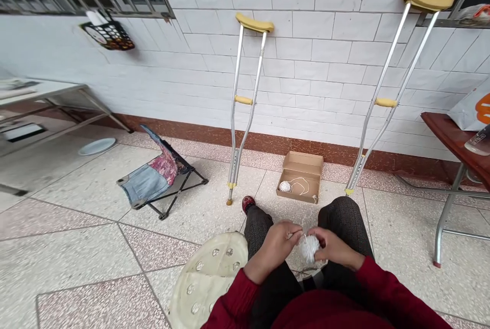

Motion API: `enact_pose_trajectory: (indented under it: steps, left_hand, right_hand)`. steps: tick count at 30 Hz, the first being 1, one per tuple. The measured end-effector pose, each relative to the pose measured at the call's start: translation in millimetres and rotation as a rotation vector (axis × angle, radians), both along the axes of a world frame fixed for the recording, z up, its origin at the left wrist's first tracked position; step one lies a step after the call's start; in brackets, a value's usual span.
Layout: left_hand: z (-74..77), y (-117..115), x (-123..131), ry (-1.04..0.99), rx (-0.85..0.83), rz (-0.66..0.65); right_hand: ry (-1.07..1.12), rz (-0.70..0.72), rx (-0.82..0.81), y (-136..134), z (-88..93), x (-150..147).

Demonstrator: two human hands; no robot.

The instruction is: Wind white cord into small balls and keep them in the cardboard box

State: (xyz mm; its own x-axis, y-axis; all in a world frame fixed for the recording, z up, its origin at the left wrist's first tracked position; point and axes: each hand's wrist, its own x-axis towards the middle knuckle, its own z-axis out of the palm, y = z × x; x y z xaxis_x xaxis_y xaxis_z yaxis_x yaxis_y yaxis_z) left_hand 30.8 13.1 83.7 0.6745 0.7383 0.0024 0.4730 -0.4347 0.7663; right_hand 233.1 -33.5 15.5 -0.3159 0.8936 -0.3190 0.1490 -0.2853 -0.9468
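One round white thread ball is clamped in the right hand between the dark-trousered knees, likely for steadying; the left hand's fingertips are pinched together, seemingly on a fine white strand (too thin to be sure). From there: one open brown cardboard box at 12 o'clock, one second white ball inside; two yellow-padded metal crutches at 11 and 1, presumably wall-propped for stability.
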Motion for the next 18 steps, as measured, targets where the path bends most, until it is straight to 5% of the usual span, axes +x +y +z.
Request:
enact_pose_trajectory:
  steps: [3,9,14,18]
  left_hand:
    - [-6.8,8.5,2.8,-0.055,-0.074,0.003]
    - [-38.0,-18.9,14.7,-0.132,-0.276,0.034]
    - [-24.4,-38.7,13.1,-0.083,-0.287,-0.068]
    - [0.0,-21.3,0.0,-0.020,-0.085,0.002]
  right_hand:
    - [0.325,0.042,-0.173,-19.2,19.8,-5.1]
    - [0.484,-0.237,-0.072,2.1,67.4,23.7]
    - [0.072,-0.505,0.153,32.4,36.9,29.0]
    - [-0.029,-0.206,0.053,15.1,3.5,11.8]
